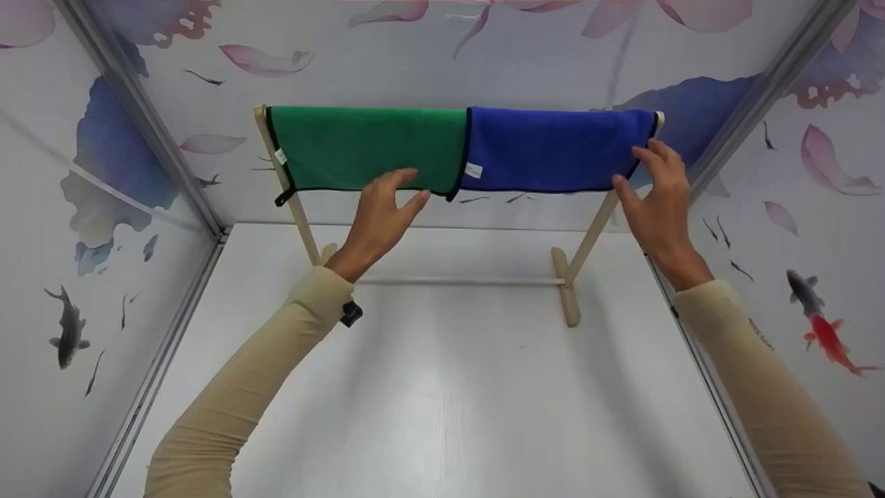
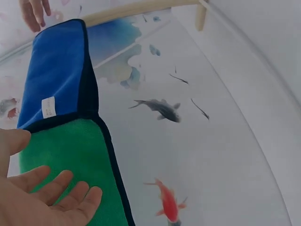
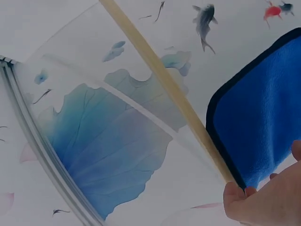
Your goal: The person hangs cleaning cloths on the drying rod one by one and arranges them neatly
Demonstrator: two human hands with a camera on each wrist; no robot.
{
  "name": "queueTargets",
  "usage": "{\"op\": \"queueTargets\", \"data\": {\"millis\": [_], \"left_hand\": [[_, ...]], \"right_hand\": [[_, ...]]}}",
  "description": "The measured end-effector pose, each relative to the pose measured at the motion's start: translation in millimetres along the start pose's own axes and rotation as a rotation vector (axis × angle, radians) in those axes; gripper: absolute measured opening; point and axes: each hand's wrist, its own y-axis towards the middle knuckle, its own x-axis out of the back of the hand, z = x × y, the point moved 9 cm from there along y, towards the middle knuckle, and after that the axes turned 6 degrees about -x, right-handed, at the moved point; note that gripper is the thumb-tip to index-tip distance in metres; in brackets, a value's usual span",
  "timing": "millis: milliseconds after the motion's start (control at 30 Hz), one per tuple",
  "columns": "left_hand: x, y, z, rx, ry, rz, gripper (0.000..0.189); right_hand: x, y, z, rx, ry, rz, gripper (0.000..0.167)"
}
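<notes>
A green towel (image 1: 373,145) and a blue towel (image 1: 553,149) hang side by side over the top of a wooden rack (image 1: 588,238), meeting at its middle. Both have dark edging and a small white label. My left hand (image 1: 384,218) is in front of the green towel's lower edge, thumb and fingers spread, holding nothing. In the left wrist view its fingers (image 2: 70,193) lie in front of the green cloth. At the blue towel's right edge is my right hand (image 1: 660,200), thumb apart from the fingers. Its fingertips (image 3: 233,190) are by the towel's corner and the post; whether they touch is unclear.
The rack stands on a white tabletop (image 1: 442,387), its wooden foot (image 1: 565,287) at the right joined by a low crossbar (image 1: 456,281). White panels with painted fish and petals enclose the sides and back, framed by metal rails (image 1: 131,104).
</notes>
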Motion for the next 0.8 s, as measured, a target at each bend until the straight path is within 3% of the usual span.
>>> {"op": "queueTargets", "data": {"millis": [233, 433, 800], "left_hand": [[-8.7, -38.3, 20.6, -0.024, 0.143, 0.093, 0.071], [-19.8, -64.3, 39.2, 0.009, 0.232, 0.154, 0.086], [-29.0, -97.1, 61.8, 0.043, 0.340, 0.215, 0.095]], "right_hand": [[-23.6, -45.4, -5.8, 0.111, -0.013, 0.115, 0.057], [-37.3, -77.5, -15.2, 0.194, -0.043, 0.188, 0.064], [-55.4, -120.6, -35.7, 0.157, -0.060, 0.296, 0.072]]}}
